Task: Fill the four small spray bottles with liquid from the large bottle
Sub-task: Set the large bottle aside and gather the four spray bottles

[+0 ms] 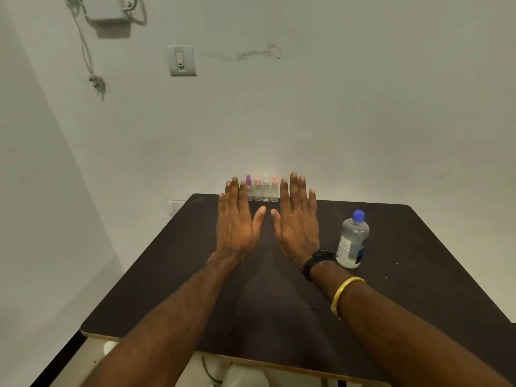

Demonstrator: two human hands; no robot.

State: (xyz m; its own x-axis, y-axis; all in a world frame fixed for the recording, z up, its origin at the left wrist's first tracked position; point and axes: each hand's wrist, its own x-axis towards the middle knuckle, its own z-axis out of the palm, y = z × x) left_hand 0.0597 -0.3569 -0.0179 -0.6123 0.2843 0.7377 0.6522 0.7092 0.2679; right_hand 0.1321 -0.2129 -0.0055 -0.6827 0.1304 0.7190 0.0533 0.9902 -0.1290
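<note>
Several small clear spray bottles stand in a row at the table's far edge against the wall: a purple-capped one, a pink-capped one, a clear-capped one and another pink-capped one. The large clear bottle with a blue cap stands upright on the right side of the table. My left hand and my right hand are stretched out flat, palms down, side by side over the table in front of the row. Both hold nothing. The left hand's fingers partly hide the purple-capped bottle.
The dark brown table stands against a white wall. A wall switch and a hanging cable are high on the wall. My right forearm carries a black wristband and a gold bangle.
</note>
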